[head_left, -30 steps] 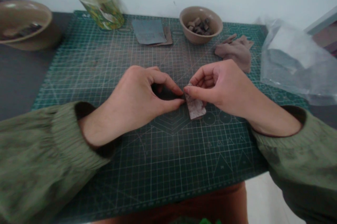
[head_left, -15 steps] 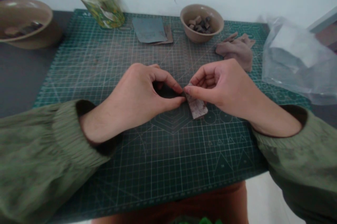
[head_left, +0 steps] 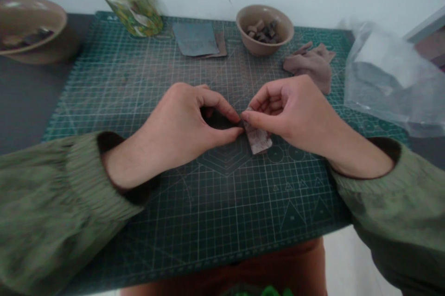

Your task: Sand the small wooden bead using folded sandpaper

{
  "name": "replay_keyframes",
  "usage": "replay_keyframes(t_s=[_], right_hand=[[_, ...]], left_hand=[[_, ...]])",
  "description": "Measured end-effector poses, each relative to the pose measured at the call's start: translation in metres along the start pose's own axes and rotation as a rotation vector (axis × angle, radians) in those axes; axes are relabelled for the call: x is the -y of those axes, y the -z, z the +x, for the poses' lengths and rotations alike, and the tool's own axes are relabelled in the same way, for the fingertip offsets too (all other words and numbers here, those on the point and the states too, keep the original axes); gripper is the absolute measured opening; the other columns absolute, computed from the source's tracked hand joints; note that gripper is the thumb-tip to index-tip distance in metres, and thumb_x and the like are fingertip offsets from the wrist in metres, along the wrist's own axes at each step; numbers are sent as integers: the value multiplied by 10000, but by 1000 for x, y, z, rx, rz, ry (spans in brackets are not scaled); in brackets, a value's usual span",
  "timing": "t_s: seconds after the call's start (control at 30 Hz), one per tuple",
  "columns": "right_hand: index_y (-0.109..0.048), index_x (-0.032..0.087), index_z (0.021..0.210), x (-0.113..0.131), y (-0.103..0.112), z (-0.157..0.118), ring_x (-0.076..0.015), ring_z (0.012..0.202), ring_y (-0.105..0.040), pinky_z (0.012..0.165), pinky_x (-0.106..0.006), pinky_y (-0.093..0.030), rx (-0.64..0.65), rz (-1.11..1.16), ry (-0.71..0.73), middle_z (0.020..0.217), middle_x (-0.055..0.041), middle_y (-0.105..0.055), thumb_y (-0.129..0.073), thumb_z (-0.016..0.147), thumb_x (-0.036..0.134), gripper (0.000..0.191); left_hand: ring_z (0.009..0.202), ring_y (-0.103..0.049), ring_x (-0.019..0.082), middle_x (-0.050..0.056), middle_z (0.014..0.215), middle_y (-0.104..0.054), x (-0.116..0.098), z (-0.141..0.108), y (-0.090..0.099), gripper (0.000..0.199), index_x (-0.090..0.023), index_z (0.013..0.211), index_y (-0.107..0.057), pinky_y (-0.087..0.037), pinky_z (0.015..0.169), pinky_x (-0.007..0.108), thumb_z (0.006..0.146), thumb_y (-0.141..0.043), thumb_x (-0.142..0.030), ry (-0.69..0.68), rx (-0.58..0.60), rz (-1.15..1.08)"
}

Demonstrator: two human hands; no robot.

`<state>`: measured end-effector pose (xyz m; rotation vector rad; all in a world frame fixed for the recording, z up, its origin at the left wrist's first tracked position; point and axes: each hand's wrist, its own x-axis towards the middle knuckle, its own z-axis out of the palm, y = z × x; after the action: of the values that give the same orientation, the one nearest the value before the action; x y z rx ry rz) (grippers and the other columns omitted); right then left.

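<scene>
The narrowly closed left hand (head_left: 177, 134) is being pressed by its fingertips to a small mottled grey-pink rectangular strip (head_left: 257, 140), which is being pinched by the right hand (head_left: 292, 115) over the middle of a green gridded cutting mat (head_left: 222, 222).

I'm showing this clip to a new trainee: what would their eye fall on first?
The left hand and right hand stand out first, meeting over the middle of the green cutting mat, fingertips at a small mottled strip. Beyond them, near the mat's far edge, sits a tan bowl of dark chunks, while a crumpled clear plastic bag lies at the right.
</scene>
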<state>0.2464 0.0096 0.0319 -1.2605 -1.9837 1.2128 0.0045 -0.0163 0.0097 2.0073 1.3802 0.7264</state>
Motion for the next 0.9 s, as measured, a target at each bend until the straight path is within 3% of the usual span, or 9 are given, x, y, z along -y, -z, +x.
replay_keyframes(t_s=[0.3, 0.9], right_hand=[[-787, 224, 829, 2, 5, -1, -193, 617, -766, 569, -309, -603, 56, -15, -2, 729, -30, -832, -903, 911, 201, 144], [-801, 243, 848, 1, 4, -2, -230, 687, -795, 635, -346, -633, 26, -35, 18, 765, -48, -834, -932, 911, 271, 148]], left_hand=[[808, -720, 201, 0, 913, -834, -1, 0, 1, 196, -304, 970, -933, -468, 730, 370, 867, -907, -469, 29, 10, 18], [860, -761, 220, -7, 940, -857, 1, 0, 0, 191, -315, 978, -931, -505, 808, 380, 875, -910, -475, 15, 5, 4]])
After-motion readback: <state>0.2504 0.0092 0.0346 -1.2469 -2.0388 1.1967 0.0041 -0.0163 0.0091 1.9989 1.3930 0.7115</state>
